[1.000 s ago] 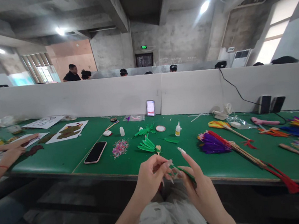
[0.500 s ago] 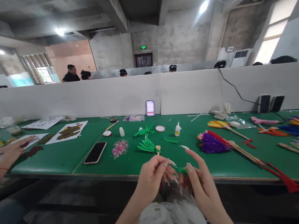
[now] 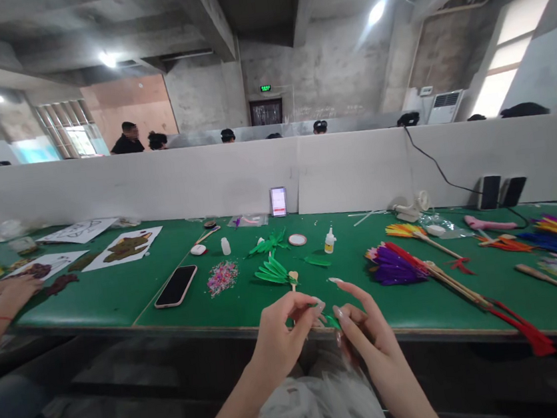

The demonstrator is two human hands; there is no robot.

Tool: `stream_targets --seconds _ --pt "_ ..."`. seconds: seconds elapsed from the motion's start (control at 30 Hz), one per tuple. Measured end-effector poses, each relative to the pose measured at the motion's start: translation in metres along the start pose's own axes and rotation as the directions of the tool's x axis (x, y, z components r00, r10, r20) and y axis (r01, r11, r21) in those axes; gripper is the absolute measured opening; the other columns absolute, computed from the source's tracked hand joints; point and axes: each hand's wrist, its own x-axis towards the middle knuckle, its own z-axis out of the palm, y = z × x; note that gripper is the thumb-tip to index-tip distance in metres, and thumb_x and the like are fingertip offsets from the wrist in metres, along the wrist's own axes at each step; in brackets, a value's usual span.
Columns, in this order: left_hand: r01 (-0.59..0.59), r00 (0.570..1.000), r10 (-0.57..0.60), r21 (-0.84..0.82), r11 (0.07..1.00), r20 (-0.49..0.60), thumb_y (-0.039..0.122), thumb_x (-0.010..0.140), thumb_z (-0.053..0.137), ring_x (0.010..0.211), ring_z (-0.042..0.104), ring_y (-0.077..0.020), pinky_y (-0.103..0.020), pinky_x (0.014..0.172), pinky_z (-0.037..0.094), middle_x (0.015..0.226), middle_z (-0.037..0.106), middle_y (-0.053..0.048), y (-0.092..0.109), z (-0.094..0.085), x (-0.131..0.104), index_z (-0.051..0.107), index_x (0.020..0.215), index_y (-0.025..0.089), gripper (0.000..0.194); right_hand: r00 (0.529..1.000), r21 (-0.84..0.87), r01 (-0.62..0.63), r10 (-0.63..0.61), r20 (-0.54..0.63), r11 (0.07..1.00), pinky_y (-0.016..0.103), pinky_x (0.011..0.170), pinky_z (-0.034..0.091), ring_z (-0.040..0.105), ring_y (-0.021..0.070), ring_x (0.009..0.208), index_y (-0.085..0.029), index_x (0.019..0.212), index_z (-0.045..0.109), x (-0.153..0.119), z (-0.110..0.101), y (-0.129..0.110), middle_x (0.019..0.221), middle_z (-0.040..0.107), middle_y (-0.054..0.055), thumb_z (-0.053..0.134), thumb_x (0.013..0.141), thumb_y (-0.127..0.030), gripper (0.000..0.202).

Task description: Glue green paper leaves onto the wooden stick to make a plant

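Just over the table's front edge, my right hand pinches a small green feather between thumb and fingers, its index finger raised. Opposite it, my left hand has thumb and index fingertip pressed together at the feather's other end; the exact contact is hard to see. Beyond my hands lies a fan of green feathers beside a wooden stick with a rounded head. A loose green feather rests to the right of it, near a glue bottle with a yellow label.
A black-screened phone and a pile of colourful sequins lie left on the green table. To the right is a purple-and-red feather fan with a red tassel. A co-worker's hand works far left. A lit phone leans against the partition.
My right hand has shifted slightly left, bringing the green feather closer to my left fingertips. The co-worker's hand at far left has moved a little left. The view has shifted slightly.
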Motion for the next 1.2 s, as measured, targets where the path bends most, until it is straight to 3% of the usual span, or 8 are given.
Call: stream_targets --seconds 0.13,0.53,0.83,1.2 --pt "-0.008 1.000 0.008 -0.003 1.000 0.013 0.030 0.084 0.052 0.066 0.064 -0.0119 -0.019 0.062 0.049 0.074 0.067 -0.002 0.002 -0.001 -0.001 0.063 0.087 0.015 0.019 0.998 0.060 -0.019 0.015 0.067 0.998 0.013 0.032 0.030 0.038 0.0035 0.035 -0.028 0.120 0.040 0.002 -0.003 0.005 0.058 0.043 -0.009 0.059 0.080 -0.044 0.048" --pt "-0.115 0.993 0.118 0.073 0.991 -0.032 0.024 0.087 0.047 0.070 0.064 -0.0101 -0.017 0.065 0.049 0.083 0.068 -0.003 -0.002 0.004 0.000 0.061 0.093 0.017 0.017 0.989 0.262 -0.150 0.142 0.048 0.953 0.013 0.036 0.023 0.033 0.0011 0.037 -0.026 0.120 0.047 -0.001 0.003 -0.005 0.056 0.042 -0.009 0.071 0.071 -0.037 0.055" --pt "-0.161 0.979 0.174 0.129 0.979 -0.101 0.024 0.089 0.043 0.060 0.062 -0.0088 -0.015 0.058 0.047 0.068 0.067 -0.002 0.004 0.004 0.001 0.062 0.086 0.015 0.021 0.985 0.317 -0.168 0.150 0.082 0.934 0.014 0.035 0.018 0.029 -0.0001 0.034 -0.024 0.120 0.047 -0.002 0.006 -0.007 0.054 0.043 -0.009 0.071 0.071 -0.037 0.056" --pt "-0.026 0.999 0.027 0.038 0.999 -0.034 0.033 0.080 0.057 0.062 0.062 -0.0120 -0.019 0.057 0.048 0.073 0.068 -0.003 0.004 0.003 0.003 0.063 0.087 0.016 0.019 0.992 0.226 -0.128 0.127 0.019 0.966 0.012 0.035 0.021 0.030 0.0015 0.035 -0.024 0.120 0.045 -0.002 0.006 -0.008 0.052 0.047 -0.008 0.070 0.072 -0.039 0.057"
